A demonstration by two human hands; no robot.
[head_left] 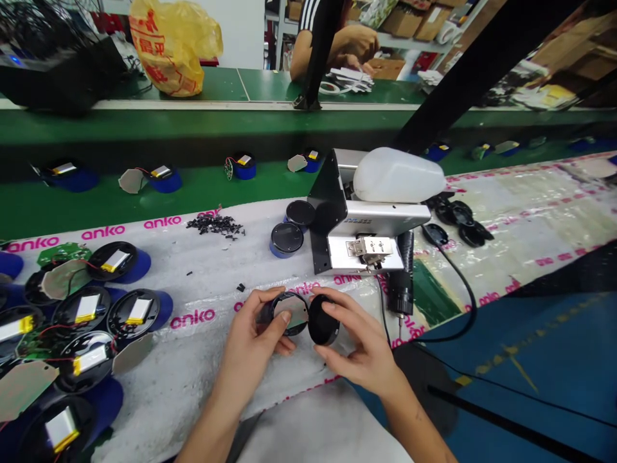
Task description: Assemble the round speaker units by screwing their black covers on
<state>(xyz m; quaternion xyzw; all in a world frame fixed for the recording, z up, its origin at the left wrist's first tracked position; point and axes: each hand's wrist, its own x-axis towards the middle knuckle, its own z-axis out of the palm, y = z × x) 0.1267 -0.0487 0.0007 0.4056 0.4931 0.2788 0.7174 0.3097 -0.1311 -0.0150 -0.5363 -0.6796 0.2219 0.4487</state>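
Near the front edge of the wrapped bench, my left hand grips a round black housing. Its thumb presses on a pale circuit board disc lying in the housing's opening. Right beside it, my right hand holds a round black cover by its rim, tilted with the hollow side visible. Housing and cover are very close; whether they touch I cannot tell. Beyond my hands stand two round blue units with black tops. The housing's underside is hidden by my left fingers.
At left cluster several blue housings with batteries and boards. A silver screw feeder stands ahead, an electric screwdriver beside it. Black covers lie right, small black pieces left. More units sit on a green conveyor; a co-worker's hands are beyond.
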